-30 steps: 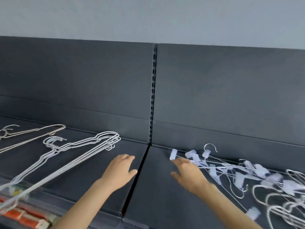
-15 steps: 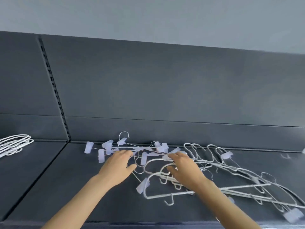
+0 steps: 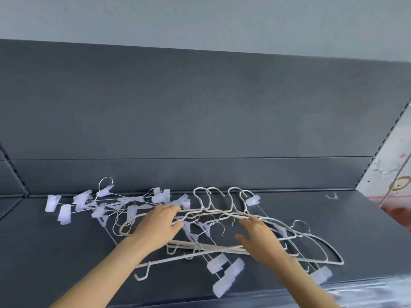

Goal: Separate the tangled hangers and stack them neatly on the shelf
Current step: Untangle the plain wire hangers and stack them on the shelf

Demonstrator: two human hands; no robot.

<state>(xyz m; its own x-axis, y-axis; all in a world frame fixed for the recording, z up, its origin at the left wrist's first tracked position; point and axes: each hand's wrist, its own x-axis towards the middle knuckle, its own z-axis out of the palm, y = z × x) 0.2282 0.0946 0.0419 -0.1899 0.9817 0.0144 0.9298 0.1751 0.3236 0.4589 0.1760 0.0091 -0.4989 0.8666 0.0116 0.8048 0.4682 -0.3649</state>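
Note:
A tangled pile of hangers lies on the dark grey shelf [image 3: 55, 252]. On its left are thin wire hangers with pale lilac clips [image 3: 82, 198]. Towards the right are several white coated hangers [image 3: 222, 212], their hooks pointing at the back panel. My left hand [image 3: 160, 223] is on the pile's middle, fingers over and thumb under a white hanger's arm, gripping it. My right hand [image 3: 260, 236] reaches in from the right, fingers spread, fingertips touching the white hangers' shoulders. More clips [image 3: 226, 272] lie near the shelf's front edge.
The dark back panel [image 3: 200, 118] rises right behind the pile. A slotted upright [image 3: 378, 147] ends the shelf on the right, and beyond it is a pale printed surface [image 3: 395, 174]. Bare shelf shows at the left and far right.
The view has swung right, so the stacked hangers on the left are out of sight. Both hands moved from the bare shelf onto the tangled pile, and the left hand took hold of a white hanger.

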